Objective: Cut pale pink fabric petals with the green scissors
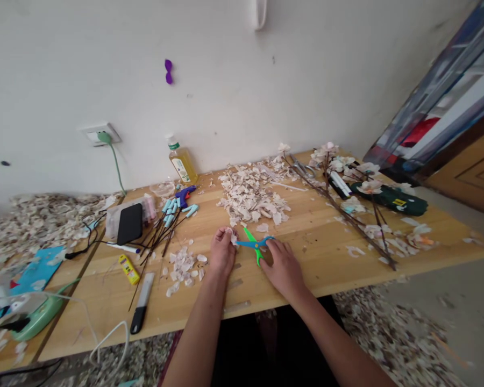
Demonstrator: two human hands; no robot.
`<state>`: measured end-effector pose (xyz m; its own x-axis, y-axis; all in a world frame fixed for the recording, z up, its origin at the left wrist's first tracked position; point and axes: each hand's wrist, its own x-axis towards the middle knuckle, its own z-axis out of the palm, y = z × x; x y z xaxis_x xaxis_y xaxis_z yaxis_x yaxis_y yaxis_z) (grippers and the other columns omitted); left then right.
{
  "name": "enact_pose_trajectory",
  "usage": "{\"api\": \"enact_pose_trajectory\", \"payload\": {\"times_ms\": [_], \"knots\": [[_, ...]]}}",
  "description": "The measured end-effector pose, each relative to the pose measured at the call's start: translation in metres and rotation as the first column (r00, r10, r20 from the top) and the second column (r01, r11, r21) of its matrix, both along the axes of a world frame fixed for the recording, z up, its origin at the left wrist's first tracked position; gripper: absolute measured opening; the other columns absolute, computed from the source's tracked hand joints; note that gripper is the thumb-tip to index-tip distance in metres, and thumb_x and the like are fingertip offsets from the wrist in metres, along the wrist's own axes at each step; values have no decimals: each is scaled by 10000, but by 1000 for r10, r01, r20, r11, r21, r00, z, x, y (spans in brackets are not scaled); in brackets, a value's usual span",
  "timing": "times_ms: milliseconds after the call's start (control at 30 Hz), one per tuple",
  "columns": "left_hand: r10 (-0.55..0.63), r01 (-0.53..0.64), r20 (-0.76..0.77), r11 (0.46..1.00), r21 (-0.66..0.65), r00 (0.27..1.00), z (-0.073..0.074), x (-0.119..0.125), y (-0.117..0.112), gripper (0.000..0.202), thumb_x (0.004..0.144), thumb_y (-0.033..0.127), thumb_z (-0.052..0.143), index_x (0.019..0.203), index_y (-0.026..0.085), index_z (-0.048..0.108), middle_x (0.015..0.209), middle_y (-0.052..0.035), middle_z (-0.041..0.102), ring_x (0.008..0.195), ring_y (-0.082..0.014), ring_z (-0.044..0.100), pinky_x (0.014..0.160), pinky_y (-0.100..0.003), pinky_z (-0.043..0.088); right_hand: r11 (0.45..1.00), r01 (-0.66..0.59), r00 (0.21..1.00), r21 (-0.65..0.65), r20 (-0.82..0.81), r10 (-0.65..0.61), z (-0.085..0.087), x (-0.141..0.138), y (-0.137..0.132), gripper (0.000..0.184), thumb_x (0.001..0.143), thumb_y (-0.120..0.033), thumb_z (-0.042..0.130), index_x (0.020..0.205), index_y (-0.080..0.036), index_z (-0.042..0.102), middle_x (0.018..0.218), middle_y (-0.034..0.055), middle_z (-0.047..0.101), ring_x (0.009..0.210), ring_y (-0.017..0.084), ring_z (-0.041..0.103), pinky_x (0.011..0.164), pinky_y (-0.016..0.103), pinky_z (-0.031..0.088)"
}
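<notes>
My left hand (221,252) rests on the wooden table (314,252) with its fingers pinched on a small pale petal piece (230,233). My right hand (280,263) grips the handles of green and blue scissors (253,243), whose blades point toward the petal. A small heap of cut petals (183,266) lies just left of my left hand. A larger pile of petal scraps (252,196) sits beyond both hands.
Thin stems with teal tips (169,215), a blue glue gun (184,193), an oil bottle (181,161), a black phone (129,223), a utility knife (142,303) and a yellow tube (129,269) lie left. Flowered branches (347,209) and a dark green tool (395,198) lie right.
</notes>
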<state>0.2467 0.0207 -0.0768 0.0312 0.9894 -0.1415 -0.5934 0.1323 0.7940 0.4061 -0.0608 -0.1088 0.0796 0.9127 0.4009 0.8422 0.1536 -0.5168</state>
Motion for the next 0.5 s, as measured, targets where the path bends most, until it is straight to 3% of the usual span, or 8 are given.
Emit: {"api": "enact_pose_trajectory", "payload": {"times_ms": [167,367,500], "knots": [[50,-50,-21,999,7,999,-1,-2,0,408,640,358,853,964,226,643,819,24,631,698,-83,588,715,-221,486,999,36,999,-4,-24,-36,1,-1,0,389,852,-243,550,1237,-190,563,1208,152,613,1092,336,530,902,501,492],[29,-11,-327,998,59,944,-10,4,-3,290,690,380,802,884,182,719,740,5,658,650,-99,574,625,-213,438,999,33,999,-24,-41,-34,1,1,0,371,852,-234,558,1220,-184,570,1200,144,620,1095,332,529,915,488,487],[-44,80,-428,995,67,903,-9,6,-5,264,685,332,789,886,174,723,763,-16,698,639,-123,593,640,-242,462,998,21,998,-51,-53,-24,1,2,1,334,855,-233,550,1182,-178,589,1166,145,635,1076,325,545,903,479,489]]}}
